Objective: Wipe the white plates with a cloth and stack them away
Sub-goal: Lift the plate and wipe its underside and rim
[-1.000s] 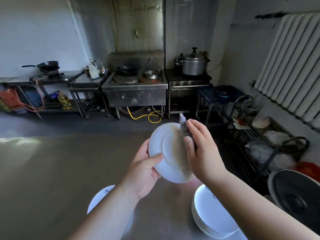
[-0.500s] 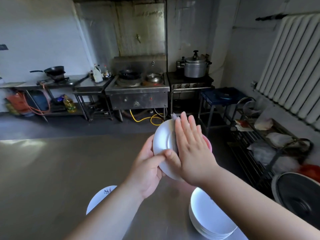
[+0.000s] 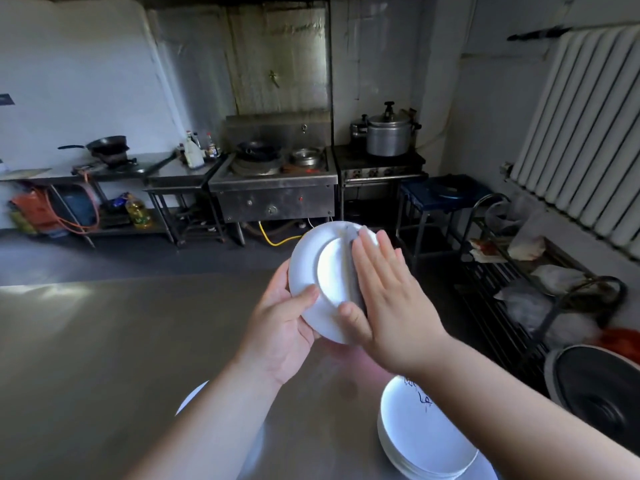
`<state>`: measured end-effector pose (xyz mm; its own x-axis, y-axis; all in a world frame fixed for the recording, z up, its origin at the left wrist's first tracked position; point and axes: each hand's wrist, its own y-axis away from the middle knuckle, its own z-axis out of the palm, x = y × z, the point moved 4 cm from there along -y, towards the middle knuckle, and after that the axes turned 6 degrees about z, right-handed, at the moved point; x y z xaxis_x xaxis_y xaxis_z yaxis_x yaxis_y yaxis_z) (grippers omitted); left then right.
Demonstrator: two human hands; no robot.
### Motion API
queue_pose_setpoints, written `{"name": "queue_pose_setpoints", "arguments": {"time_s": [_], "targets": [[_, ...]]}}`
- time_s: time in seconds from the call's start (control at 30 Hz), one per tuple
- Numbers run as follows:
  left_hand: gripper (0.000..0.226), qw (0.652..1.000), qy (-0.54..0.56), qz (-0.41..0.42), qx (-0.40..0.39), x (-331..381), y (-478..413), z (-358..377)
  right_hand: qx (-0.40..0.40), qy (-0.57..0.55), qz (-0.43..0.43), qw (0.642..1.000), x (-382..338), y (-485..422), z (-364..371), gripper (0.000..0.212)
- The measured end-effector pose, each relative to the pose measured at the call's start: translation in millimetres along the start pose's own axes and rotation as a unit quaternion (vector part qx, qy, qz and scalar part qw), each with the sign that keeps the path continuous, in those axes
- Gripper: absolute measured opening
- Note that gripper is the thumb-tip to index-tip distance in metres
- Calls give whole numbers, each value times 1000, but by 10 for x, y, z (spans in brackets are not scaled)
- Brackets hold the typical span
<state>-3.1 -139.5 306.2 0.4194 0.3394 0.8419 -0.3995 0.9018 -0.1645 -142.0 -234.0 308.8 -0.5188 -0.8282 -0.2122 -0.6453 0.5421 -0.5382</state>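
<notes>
A wide steel desk (image 3: pixel 104 341) was seen filling the lower half of the view in a dim kitchen. A white ribbed radiator (image 3: pixel 588 133) was mounted on the wall at the right, with a dark wire rack (image 3: pixel 512 317) of bags below it. A steel cooking range (image 3: pixel 273 195) was set against the far wall, and a metal pressure cooker (image 3: pixel 388 133) was placed on the burner unit beside it.

A stack of white plates (image 3: pixel 426 441) was seen on the desk near the lower right, partly covered by the right forearm. The edge of a single plate (image 3: pixel 194 398) was seen on the desk at the lower left, mostly hidden behind the left forearm.

One white plate (image 3: pixel 311 268) was held up above the desk, between the two hands, tilted close to upright. Its lower left rim was gripped by the left hand (image 3: pixel 280 327), with the thumb laid across the near face and the fingers curled behind. The right hand (image 3: pixel 391 299) was laid flat on the plate's right side, its fingers straight and close together, the thumb resting on the plate. A small grey cloth (image 3: pixel 349 233) was pressed against the plate beneath those fingers; only a corner of it could be seen near the fingertips.
</notes>
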Motion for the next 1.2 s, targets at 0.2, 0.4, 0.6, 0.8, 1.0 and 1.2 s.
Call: {"name": "queue_pose_setpoints", "arguments": {"time_s": [0.2, 0.4, 0.6, 0.8, 1.0, 1.2], "targets": [[60, 1000, 7, -13, 5, -64, 35, -36, 10, 19, 34, 999, 83, 88, 92, 97], [61, 999, 34, 17, 6, 34, -31, 13, 7, -61, 50, 997, 126, -14, -2, 90], [59, 1000, 24, -10, -7, 31, -67, -65, 55, -91, 52, 993, 242, -60, -57, 63], [55, 999, 25, 11, -39, 191, -100, -90, 15, -260, -1, 966, 368, -321, -353, 53], [59, 999, 34, 5, -3, 123, -109, -188, 24, -241, -34, 970, 273, 123, -73, 60], [61, 997, 71, 26, 1, 50, -115, 3, 95, -280, 143, 945, 300, -275, -184, 63]]}}
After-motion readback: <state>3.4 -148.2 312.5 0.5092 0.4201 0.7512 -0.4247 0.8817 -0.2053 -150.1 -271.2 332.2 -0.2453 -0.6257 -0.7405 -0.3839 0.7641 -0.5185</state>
